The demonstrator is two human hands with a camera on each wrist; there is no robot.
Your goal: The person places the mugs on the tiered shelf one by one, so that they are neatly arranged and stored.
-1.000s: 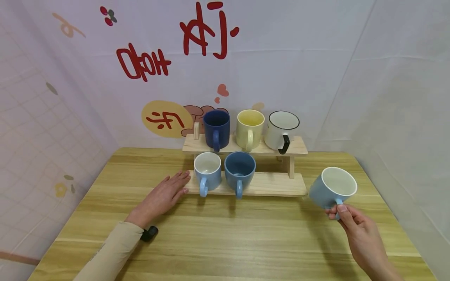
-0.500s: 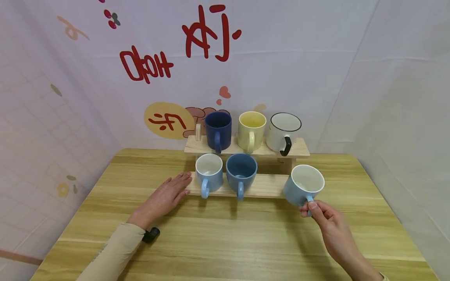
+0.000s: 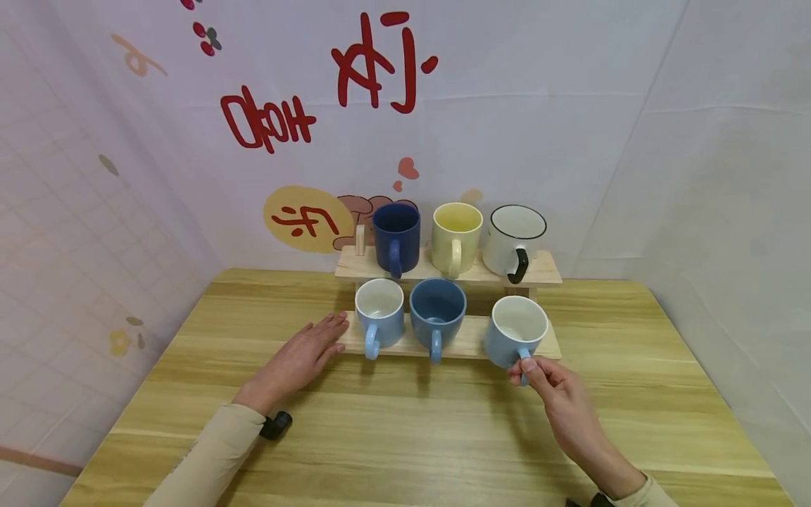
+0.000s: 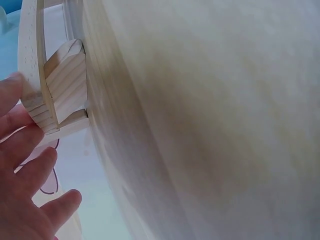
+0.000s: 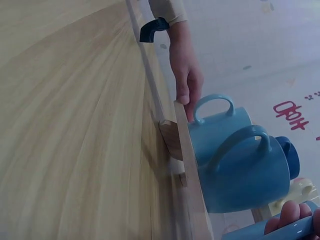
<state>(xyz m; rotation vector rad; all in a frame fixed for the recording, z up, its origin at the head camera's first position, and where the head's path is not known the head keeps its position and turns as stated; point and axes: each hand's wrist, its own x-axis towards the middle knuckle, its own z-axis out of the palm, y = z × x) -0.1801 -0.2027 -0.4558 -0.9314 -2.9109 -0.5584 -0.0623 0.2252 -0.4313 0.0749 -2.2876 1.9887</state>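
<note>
My right hand [image 3: 567,405] pinches the handle of a light blue mug [image 3: 503,346] with a white inside, close over the right part of the rack's lower shelf [image 3: 476,341]. The mug leans slightly; in the right wrist view, only part of this held mug [image 5: 255,231] shows at the bottom edge. My left hand [image 3: 298,360], fingers extended, touches the left end of that lower shelf, and the left wrist view shows the fingertips at the shelf's end [image 4: 32,75]. Left of the held mug stand another light blue mug [image 3: 386,327] and a darker blue mug [image 3: 437,313], handles forward.
On the upper shelf [image 3: 545,267] stand a navy mug [image 3: 398,243], a pale yellow mug [image 3: 453,243] and a white mug [image 3: 507,246] with black rim and handle. The two-tier wooden rack sits on a wooden table [image 3: 412,436] before a printed cloth backdrop [image 3: 538,141].
My right hand has carried the light blue mug leftward, from beside the rack to over the lower shelf's right part. My left hand stays at the shelf's left end.
</note>
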